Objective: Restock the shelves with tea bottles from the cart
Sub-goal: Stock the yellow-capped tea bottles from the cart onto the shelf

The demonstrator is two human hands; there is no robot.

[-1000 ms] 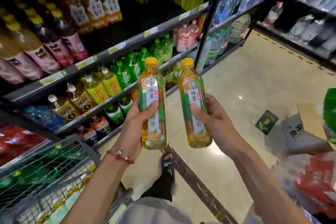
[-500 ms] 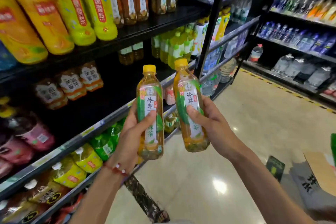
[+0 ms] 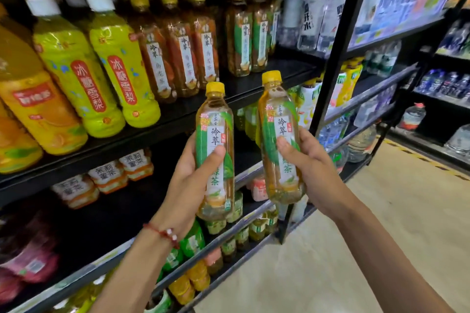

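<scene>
Grip mid-label: left hand [image 3: 188, 183] wraps first tea bottle [image 3: 215, 119], right hand [image 3: 314, 168] wraps second tea bottle [image 3: 276, 114]. Judged full, weighty, stiff, film-slick; shelf [image 3: 244, 89] ahead of both hands.

The left bottle [image 3: 215, 150] was at nine o'clock of the right bottle [image 3: 278, 134], near but apart, both before the shelf [image 3: 254, 89]. On that shelf, shelved tea bottles [image 3: 250, 33] stood at twelve o'clock, water bottles [image 3: 315, 7] at one o'clock
</scene>
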